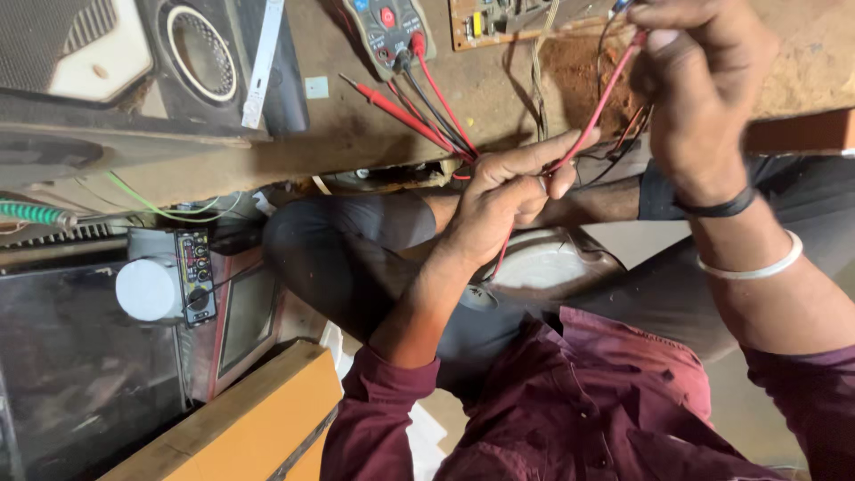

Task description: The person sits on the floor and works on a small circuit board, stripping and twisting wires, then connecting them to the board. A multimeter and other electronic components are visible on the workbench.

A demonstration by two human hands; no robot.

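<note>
Between both hands (508,191) (704,89), thin red wire (601,107) (seemingly pinched taut).

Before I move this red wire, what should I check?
1. Grip on red wire: ok, taut between left hand and right hand.
2. Leads in meter: ok, red and black plugs are seated.
3. Red probe out of the way: ok, it lies on the bench, untouched.
4. Upper end of the wire: cannot tell, hidden inside the right hand.
5. Wire joined to board: cannot tell, the board is cut off at the frame edge.
</note>
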